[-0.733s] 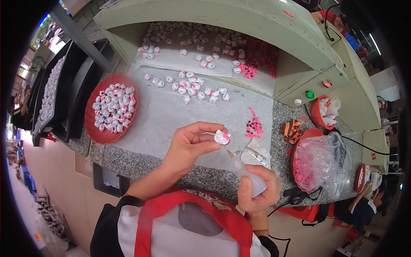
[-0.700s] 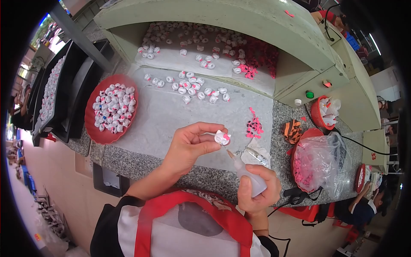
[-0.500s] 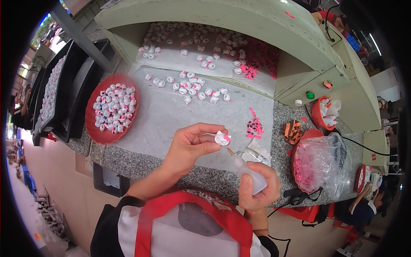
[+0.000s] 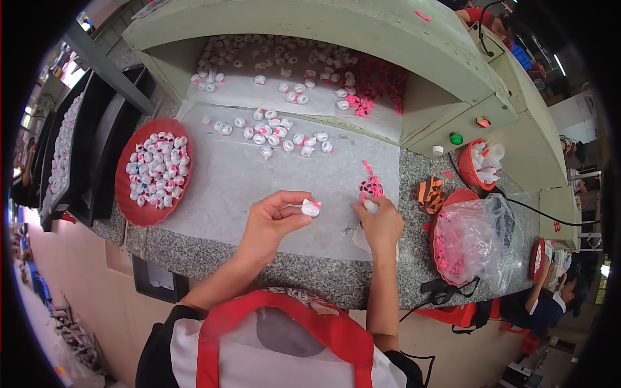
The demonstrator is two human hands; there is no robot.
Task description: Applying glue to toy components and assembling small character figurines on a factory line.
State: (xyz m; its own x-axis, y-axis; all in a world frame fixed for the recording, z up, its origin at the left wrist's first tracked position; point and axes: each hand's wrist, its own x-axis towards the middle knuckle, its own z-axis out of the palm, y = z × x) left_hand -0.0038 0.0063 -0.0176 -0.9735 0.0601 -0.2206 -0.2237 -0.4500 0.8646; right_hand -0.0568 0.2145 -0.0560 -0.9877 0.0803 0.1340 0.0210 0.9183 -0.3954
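Note:
My left hand (image 4: pixel 270 223) pinches a small white cat-head piece (image 4: pixel 311 208) with a pink mark on it, held above the white sheet (image 4: pixel 226 187). To the right, my right hand (image 4: pixel 383 223) is closed at the near edge of a small pile of pink pieces (image 4: pixel 370 186). The whitish end of a squeeze bottle (image 4: pixel 370 206) shows between its fingers; the rest is hidden by the hand. Whether the fingertips grip a pink piece I cannot tell. Farther back on the sheet lie several loose white heads (image 4: pixel 272 130).
A red bowl (image 4: pixel 123 187) of white heads stands at left, beside black trays (image 4: pixel 97 161). Ahead is a pale green open-fronted cabinet (image 4: pixel 310 22) holding more pieces. At right are a red basket (image 4: pixel 467 169) and a red dish (image 4: pixel 440 242) under a plastic bag (image 4: pixel 485 239).
My right hand has moved away from the cat-head piece, forward to the pink pile, with the bottle in it. My left hand keeps the piece, shifted slightly left in view.

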